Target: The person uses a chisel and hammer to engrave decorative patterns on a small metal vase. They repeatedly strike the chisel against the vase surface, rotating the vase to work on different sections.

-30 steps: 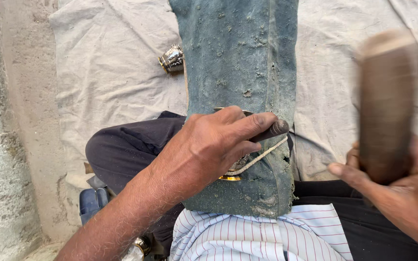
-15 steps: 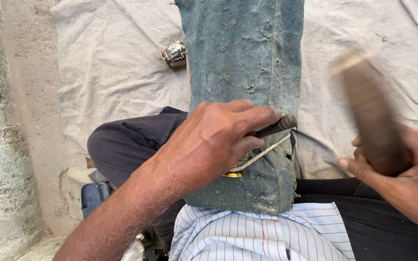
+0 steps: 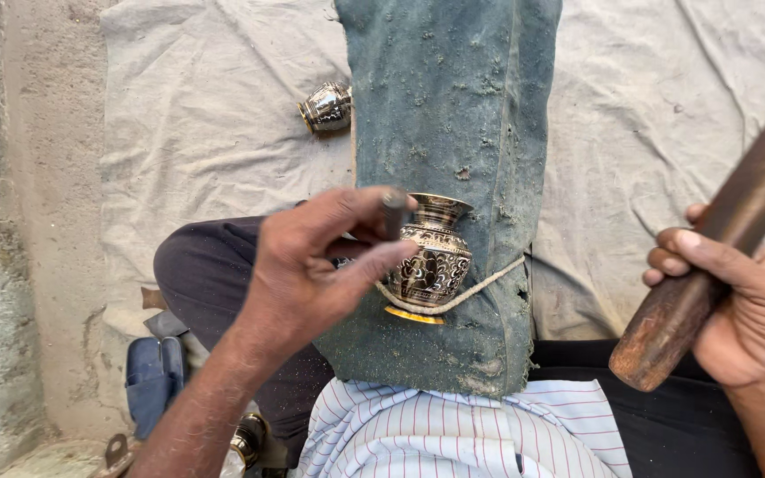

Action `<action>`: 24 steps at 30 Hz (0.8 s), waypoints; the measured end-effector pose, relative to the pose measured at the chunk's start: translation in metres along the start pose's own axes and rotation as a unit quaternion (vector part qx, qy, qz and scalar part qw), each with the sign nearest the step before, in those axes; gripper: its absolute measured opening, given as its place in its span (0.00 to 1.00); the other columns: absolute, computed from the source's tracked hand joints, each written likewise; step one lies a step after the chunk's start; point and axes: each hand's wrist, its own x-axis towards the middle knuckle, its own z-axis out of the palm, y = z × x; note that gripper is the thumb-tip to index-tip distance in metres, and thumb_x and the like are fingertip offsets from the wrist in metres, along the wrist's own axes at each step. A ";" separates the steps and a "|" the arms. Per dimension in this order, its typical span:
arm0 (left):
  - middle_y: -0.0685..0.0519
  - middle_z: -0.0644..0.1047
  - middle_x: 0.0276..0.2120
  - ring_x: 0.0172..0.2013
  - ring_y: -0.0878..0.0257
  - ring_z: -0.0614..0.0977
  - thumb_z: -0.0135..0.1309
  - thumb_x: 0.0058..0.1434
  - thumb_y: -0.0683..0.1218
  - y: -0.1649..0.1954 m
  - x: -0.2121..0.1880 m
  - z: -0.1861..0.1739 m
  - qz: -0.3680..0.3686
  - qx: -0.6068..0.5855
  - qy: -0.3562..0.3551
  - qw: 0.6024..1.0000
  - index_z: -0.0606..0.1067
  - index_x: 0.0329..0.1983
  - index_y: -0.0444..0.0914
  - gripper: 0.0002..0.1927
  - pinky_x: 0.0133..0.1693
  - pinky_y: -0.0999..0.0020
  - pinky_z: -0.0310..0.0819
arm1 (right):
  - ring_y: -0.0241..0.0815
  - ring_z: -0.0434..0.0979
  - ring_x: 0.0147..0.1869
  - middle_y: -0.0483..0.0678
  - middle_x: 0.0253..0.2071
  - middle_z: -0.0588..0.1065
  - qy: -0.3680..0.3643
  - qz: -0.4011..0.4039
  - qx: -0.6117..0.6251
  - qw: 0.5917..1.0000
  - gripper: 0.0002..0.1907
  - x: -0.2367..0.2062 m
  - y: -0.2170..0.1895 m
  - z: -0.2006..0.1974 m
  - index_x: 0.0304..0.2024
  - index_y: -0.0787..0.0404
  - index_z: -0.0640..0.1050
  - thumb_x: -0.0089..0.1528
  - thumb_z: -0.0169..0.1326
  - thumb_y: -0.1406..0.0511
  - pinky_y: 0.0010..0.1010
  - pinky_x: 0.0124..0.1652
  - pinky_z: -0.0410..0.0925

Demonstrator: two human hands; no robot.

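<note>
Engraving a small brass pot on a padded block

Left hand (image 3: 312, 270) pinches a short dark punch (image 3: 395, 211) at the pot (image 3: 434, 257), which lies roped to the green-covered block (image 3: 453, 106); right hand (image 3: 750, 305) is clenched round a wooden mallet (image 3: 719, 248); best keep the punch steady and square, strikes light; a second pot (image 3: 327, 107) lies on the cloth.

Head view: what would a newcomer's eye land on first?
The small engraved brass vase at centre, lying on a dusty blue-green padded block with a cord looped round it. The left hand hovers beside it, pinching a small dark tool in its fingers. At right, the right hand grips a brown wooden stick; a second vase lies on the cloth behind.
</note>
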 end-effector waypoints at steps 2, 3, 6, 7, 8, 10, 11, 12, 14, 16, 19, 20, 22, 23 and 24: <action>0.53 0.83 0.40 0.39 0.68 0.88 0.64 0.64 0.46 -0.003 -0.004 0.010 -0.010 -0.014 -0.024 1.000 0.77 0.57 0.42 0.18 0.40 0.75 0.86 | 0.40 0.76 0.47 0.52 0.40 0.74 0.003 0.014 -0.047 0.999 0.25 -0.001 -0.001 0.008 0.63 0.66 0.66 0.64 0.57 0.72 0.37 0.48 0.74; 0.53 0.83 0.39 0.37 0.68 0.88 0.64 0.63 0.46 -0.002 -0.004 0.016 -0.016 -0.021 -0.034 0.999 0.77 0.57 0.43 0.19 0.38 0.75 0.86 | 0.42 0.77 0.47 0.53 0.40 0.74 -0.007 0.006 -0.092 0.996 0.25 -0.003 -0.001 0.012 0.63 0.66 0.67 0.65 0.57 0.73 0.38 0.46 0.74; 0.52 0.82 0.46 0.42 0.65 0.87 0.63 0.64 0.45 0.003 0.009 0.028 0.103 0.054 -0.054 0.992 0.75 0.59 0.41 0.21 0.41 0.75 0.88 | 0.45 0.78 0.46 0.52 0.37 0.73 -0.037 -0.120 -0.223 0.967 0.26 -0.013 0.001 0.012 0.62 0.64 0.67 0.62 0.57 0.74 0.42 0.47 0.76; 0.52 0.81 0.43 0.40 0.64 0.86 0.63 0.63 0.45 0.006 0.014 0.030 0.111 0.078 -0.068 0.988 0.75 0.59 0.41 0.21 0.39 0.73 0.86 | 0.45 0.79 0.45 0.52 0.36 0.74 -0.062 -0.150 -0.220 0.962 0.25 -0.015 0.001 0.007 0.60 0.64 0.67 0.62 0.58 0.75 0.41 0.47 0.77; 0.52 0.81 0.40 0.37 0.63 0.85 0.64 0.62 0.46 0.009 0.018 0.031 0.118 0.103 -0.083 0.984 0.75 0.59 0.40 0.22 0.37 0.70 0.85 | 0.45 0.79 0.44 0.51 0.35 0.74 -0.088 -0.180 -0.215 0.956 0.25 -0.018 0.003 0.000 0.59 0.63 0.68 0.61 0.60 0.76 0.41 0.47 0.77; 0.52 0.79 0.36 0.33 0.61 0.83 0.64 0.61 0.46 0.014 0.026 0.030 0.112 0.133 -0.110 0.978 0.75 0.59 0.40 0.23 0.34 0.67 0.82 | 0.44 0.80 0.42 0.52 0.35 0.76 -0.144 -0.177 -0.145 0.963 0.21 -0.016 0.007 -0.016 0.53 0.63 0.70 0.62 0.63 0.77 0.40 0.45 0.77; 0.51 0.78 0.35 0.32 0.60 0.83 0.63 0.60 0.46 0.016 0.029 0.030 0.097 0.138 -0.123 0.978 0.75 0.58 0.40 0.23 0.32 0.65 0.81 | 0.45 0.80 0.42 0.52 0.34 0.76 -0.158 -0.173 -0.124 0.964 0.18 -0.014 0.010 -0.024 0.50 0.64 0.71 0.62 0.63 0.77 0.40 0.44 0.77; 0.51 0.78 0.33 0.30 0.59 0.82 0.63 0.60 0.46 0.019 0.030 0.030 0.082 0.142 -0.135 0.977 0.75 0.58 0.41 0.23 0.30 0.64 0.80 | 0.47 0.81 0.43 0.54 0.34 0.77 -0.143 -0.164 -0.133 0.967 0.13 -0.012 0.014 -0.030 0.47 0.66 0.72 0.63 0.61 0.76 0.41 0.44 0.76; 0.51 0.76 0.32 0.29 0.58 0.81 0.62 0.60 0.46 0.022 0.032 0.031 0.085 0.165 -0.147 0.972 0.75 0.58 0.42 0.22 0.29 0.61 0.79 | 0.48 0.80 0.44 0.55 0.36 0.77 -0.096 -0.161 -0.170 0.968 0.10 -0.009 0.021 -0.034 0.45 0.67 0.73 0.63 0.59 0.76 0.40 0.43 0.75; 0.51 0.75 0.30 0.27 0.58 0.81 0.62 0.60 0.46 0.024 0.034 0.032 0.079 0.181 -0.155 0.968 0.75 0.59 0.43 0.22 0.27 0.60 0.77 | 0.45 0.79 0.44 0.54 0.38 0.77 -0.067 -0.168 -0.188 0.965 0.14 -0.011 0.021 -0.029 0.47 0.65 0.74 0.62 0.61 0.77 0.38 0.43 0.73; 0.52 0.75 0.30 0.27 0.58 0.80 0.62 0.60 0.46 0.024 0.035 0.033 0.082 0.181 -0.160 0.967 0.75 0.58 0.43 0.22 0.26 0.61 0.77 | 0.40 0.81 0.47 0.51 0.38 0.78 -0.116 -0.174 -0.084 0.974 0.15 -0.021 0.009 -0.011 0.49 0.60 0.76 0.61 0.63 0.75 0.32 0.52 0.78; 0.53 0.75 0.30 0.28 0.59 0.81 0.62 0.60 0.46 0.024 0.036 0.033 0.098 0.176 -0.156 0.967 0.76 0.58 0.43 0.21 0.28 0.61 0.78 | 0.41 0.81 0.44 0.52 0.37 0.78 -0.081 -0.190 -0.311 0.928 0.16 -0.025 0.002 -0.006 0.48 0.62 0.76 0.60 0.62 0.77 0.34 0.47 0.77; 0.53 0.76 0.30 0.30 0.59 0.81 0.63 0.60 0.46 0.024 0.036 0.032 0.108 0.167 -0.158 0.967 0.76 0.57 0.43 0.21 0.29 0.61 0.78 | 0.43 0.80 0.37 0.55 0.35 0.77 -0.003 -0.187 -0.703 0.686 0.16 -0.030 -0.005 0.001 0.47 0.65 0.76 0.58 0.60 0.81 0.36 0.38 0.74; 0.53 0.77 0.30 0.30 0.59 0.82 0.63 0.59 0.45 0.024 0.036 0.032 0.104 0.162 -0.168 0.967 0.77 0.57 0.43 0.21 0.29 0.61 0.78 | 0.42 0.79 0.41 0.52 0.36 0.76 0.004 -0.180 -0.598 0.781 0.18 -0.030 -0.003 0.002 0.47 0.64 0.74 0.58 0.59 0.82 0.36 0.42 0.74; 0.53 0.78 0.30 0.31 0.58 0.82 0.63 0.58 0.45 0.024 0.037 0.031 0.103 0.159 -0.178 0.966 0.77 0.56 0.43 0.21 0.30 0.61 0.79 | 0.41 0.77 0.45 0.50 0.37 0.74 0.013 -0.172 -0.479 0.861 0.20 -0.030 -0.001 0.001 0.48 0.63 0.72 0.57 0.57 0.83 0.36 0.46 0.74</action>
